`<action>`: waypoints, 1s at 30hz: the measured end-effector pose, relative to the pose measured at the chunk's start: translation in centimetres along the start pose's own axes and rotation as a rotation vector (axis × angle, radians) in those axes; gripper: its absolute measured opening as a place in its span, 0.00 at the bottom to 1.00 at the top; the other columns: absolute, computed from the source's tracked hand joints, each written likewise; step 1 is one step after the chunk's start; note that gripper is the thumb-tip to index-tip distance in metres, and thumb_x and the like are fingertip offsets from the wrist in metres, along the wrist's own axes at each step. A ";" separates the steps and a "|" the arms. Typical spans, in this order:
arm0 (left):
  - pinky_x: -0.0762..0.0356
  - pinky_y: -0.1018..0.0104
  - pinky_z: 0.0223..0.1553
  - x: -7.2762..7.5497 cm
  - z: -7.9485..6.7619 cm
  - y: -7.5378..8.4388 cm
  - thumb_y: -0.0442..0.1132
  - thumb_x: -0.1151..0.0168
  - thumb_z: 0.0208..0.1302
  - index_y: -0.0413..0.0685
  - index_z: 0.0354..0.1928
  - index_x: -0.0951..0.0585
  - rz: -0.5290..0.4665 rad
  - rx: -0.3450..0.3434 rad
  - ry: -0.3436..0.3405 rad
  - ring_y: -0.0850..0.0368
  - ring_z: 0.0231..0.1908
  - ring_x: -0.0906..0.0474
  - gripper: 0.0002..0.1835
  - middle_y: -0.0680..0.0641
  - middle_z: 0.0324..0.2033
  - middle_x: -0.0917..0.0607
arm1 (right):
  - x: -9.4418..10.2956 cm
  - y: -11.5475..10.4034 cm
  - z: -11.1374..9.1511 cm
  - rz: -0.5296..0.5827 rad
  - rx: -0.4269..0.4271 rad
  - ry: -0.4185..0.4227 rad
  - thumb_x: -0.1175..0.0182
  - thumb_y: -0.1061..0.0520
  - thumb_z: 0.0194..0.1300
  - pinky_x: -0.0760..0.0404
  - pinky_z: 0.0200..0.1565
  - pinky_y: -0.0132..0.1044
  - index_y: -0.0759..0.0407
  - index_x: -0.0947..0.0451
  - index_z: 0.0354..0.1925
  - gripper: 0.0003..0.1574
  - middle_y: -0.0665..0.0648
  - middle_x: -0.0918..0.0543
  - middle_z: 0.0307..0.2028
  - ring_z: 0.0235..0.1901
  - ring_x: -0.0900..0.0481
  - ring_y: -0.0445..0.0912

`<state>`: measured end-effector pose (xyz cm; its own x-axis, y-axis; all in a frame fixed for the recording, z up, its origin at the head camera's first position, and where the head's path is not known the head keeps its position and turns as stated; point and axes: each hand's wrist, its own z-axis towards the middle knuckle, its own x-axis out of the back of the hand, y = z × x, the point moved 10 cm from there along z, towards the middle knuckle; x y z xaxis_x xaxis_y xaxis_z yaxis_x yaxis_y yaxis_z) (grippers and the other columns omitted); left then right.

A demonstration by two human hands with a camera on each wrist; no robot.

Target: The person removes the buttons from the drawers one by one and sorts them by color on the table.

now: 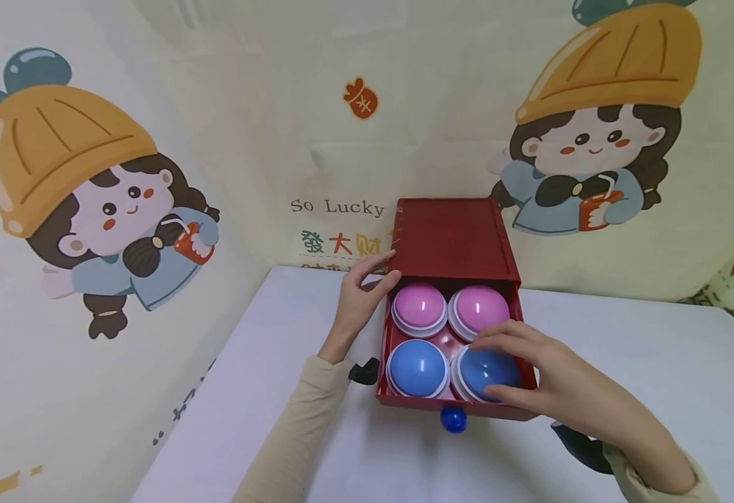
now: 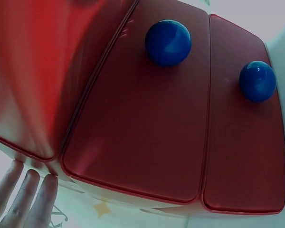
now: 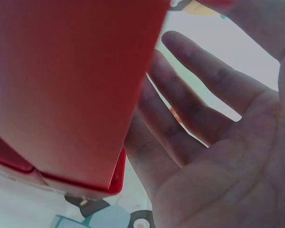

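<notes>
A red box (image 1: 454, 237) stands at the back of the table with its drawer (image 1: 454, 403) pulled out. Inside lie two pink-domed round containers (image 1: 419, 305) at the back and two blue-domed ones (image 1: 417, 368) in front, all with white rims. My right hand (image 1: 542, 370) hovers over the front right blue-domed container (image 1: 486, 369), thumb and fingers spread about its dome; contact cannot be made out. In the right wrist view its fingers (image 3: 199, 80) look extended beside the red drawer. Thumb and fingers apart, my left hand (image 1: 363, 293) rests against the box's left side.
A blue knob (image 1: 453, 420) sticks out from the drawer's front. Lower red fronts carry blue knobs (image 2: 168, 42) in the left wrist view. The white table (image 1: 624, 349) meets a cream printed cloth (image 1: 266, 126) behind.
</notes>
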<state>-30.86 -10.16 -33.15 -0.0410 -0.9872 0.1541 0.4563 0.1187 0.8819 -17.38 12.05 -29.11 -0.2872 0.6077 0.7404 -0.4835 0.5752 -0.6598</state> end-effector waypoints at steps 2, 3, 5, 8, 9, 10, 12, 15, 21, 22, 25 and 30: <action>0.21 0.56 0.57 -0.2 -0.1 0.5 0.34 0.36 0.66 0.46 0.63 0.22 0.000 0.003 -0.006 0.52 0.59 0.24 0.23 0.44 0.61 0.23 | 0.0 0.2 0.0 -0.018 -0.002 -0.009 0.26 0.46 0.55 0.13 0.42 0.39 0.44 0.21 0.56 0.30 0.50 0.24 0.55 0.56 0.24 0.54; 0.22 0.56 0.58 -0.2 -0.2 0.9 0.33 0.37 0.66 0.44 0.63 0.22 -0.002 0.006 -0.010 0.51 0.60 0.25 0.23 0.43 0.62 0.23 | -0.1 0.3 0.0 -0.026 -0.002 -0.012 0.26 0.45 0.55 0.14 0.42 0.39 0.44 0.21 0.56 0.30 0.51 0.24 0.55 0.56 0.24 0.54; 0.22 0.56 0.58 -0.3 -0.3 1.6 0.33 0.37 0.67 0.42 0.64 0.23 -0.005 0.014 -0.016 0.51 0.61 0.25 0.23 0.41 0.62 0.24 | -0.1 0.5 0.1 -0.039 -0.007 -0.020 0.26 0.45 0.55 0.14 0.43 0.39 0.44 0.21 0.56 0.30 0.51 0.24 0.56 0.57 0.24 0.54; 0.22 0.57 0.59 -0.4 -0.5 2.6 0.33 0.38 0.67 0.39 0.63 0.23 -0.009 0.028 -0.021 0.50 0.60 0.25 0.23 0.41 0.61 0.24 | -0.3 1.0 0.2 -0.050 -0.024 -0.035 0.26 0.44 0.55 0.14 0.43 0.39 0.43 0.21 0.56 0.30 0.52 0.24 0.56 0.57 0.25 0.55; 0.22 0.57 0.59 -0.4 -0.5 2.6 0.33 0.38 0.67 0.40 0.64 0.23 -0.009 0.036 -0.023 0.50 0.60 0.25 0.23 0.41 0.61 0.24 | -0.3 1.1 0.2 -0.051 -0.031 -0.040 0.26 0.44 0.54 0.13 0.42 0.39 0.42 0.21 0.56 0.30 0.52 0.24 0.57 0.58 0.25 0.56; 0.23 0.57 0.59 -0.4 -0.5 2.5 0.33 0.38 0.67 0.40 0.64 0.23 -0.009 0.042 -0.023 0.50 0.60 0.25 0.23 0.41 0.61 0.24 | -0.3 1.2 0.2 -0.053 -0.037 -0.045 0.26 0.44 0.54 0.13 0.42 0.39 0.42 0.21 0.56 0.30 0.52 0.24 0.57 0.58 0.25 0.56; 0.23 0.56 0.60 -0.5 -0.5 2.6 0.33 0.38 0.67 0.41 0.64 0.24 -0.012 0.049 -0.024 0.50 0.60 0.25 0.23 0.41 0.60 0.23 | -0.3 1.4 0.3 -0.055 -0.043 -0.052 0.26 0.44 0.54 0.13 0.42 0.39 0.42 0.21 0.56 0.31 0.53 0.25 0.57 0.58 0.25 0.56; 0.24 0.54 0.61 -0.6 -0.5 2.5 0.34 0.39 0.68 0.42 0.65 0.24 -0.016 0.059 -0.027 0.50 0.60 0.26 0.23 0.41 0.60 0.24 | -0.4 1.6 0.4 -0.064 -0.039 -0.061 0.26 0.44 0.54 0.13 0.42 0.39 0.43 0.21 0.56 0.31 0.53 0.25 0.57 0.57 0.25 0.56; 0.25 0.53 0.61 -0.7 -0.6 2.1 0.35 0.39 0.69 0.42 0.65 0.24 -0.031 0.063 -0.037 0.49 0.61 0.27 0.23 0.41 0.61 0.25 | -0.9 1.9 0.7 -0.081 -0.055 -0.100 0.25 0.43 0.53 0.13 0.42 0.41 0.43 0.22 0.58 0.33 0.54 0.25 0.58 0.57 0.24 0.56; 0.25 0.53 0.61 -0.7 -0.6 2.1 0.34 0.39 0.69 0.42 0.65 0.25 -0.035 0.061 -0.038 0.48 0.61 0.27 0.23 0.41 0.61 0.25 | -0.9 1.9 0.7 -0.084 -0.059 -0.105 0.25 0.43 0.53 0.13 0.43 0.41 0.43 0.22 0.58 0.33 0.54 0.25 0.59 0.57 0.24 0.56; 0.25 0.52 0.62 -0.7 -0.5 2.0 0.34 0.40 0.69 0.41 0.65 0.25 -0.043 0.053 -0.039 0.47 0.61 0.27 0.23 0.41 0.61 0.24 | -1.0 2.1 0.8 -0.099 -0.067 -0.117 0.25 0.42 0.53 0.13 0.43 0.41 0.43 0.22 0.57 0.33 0.54 0.24 0.58 0.57 0.24 0.56; 0.25 0.52 0.61 -0.7 -0.4 2.0 0.32 0.40 0.68 0.40 0.64 0.24 -0.052 0.037 -0.036 0.47 0.60 0.27 0.23 0.41 0.60 0.24 | -1.1 2.0 0.9 -0.108 -0.053 -0.141 0.25 0.43 0.52 0.14 0.43 0.41 0.42 0.20 0.55 0.31 0.53 0.24 0.59 0.59 0.26 0.57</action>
<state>-29.59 -9.24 -31.66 -0.0965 -0.9877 0.1229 0.4196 0.0716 0.9049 -18.80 12.00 -31.16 -0.3511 0.4601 0.8155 -0.4744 0.6635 -0.5786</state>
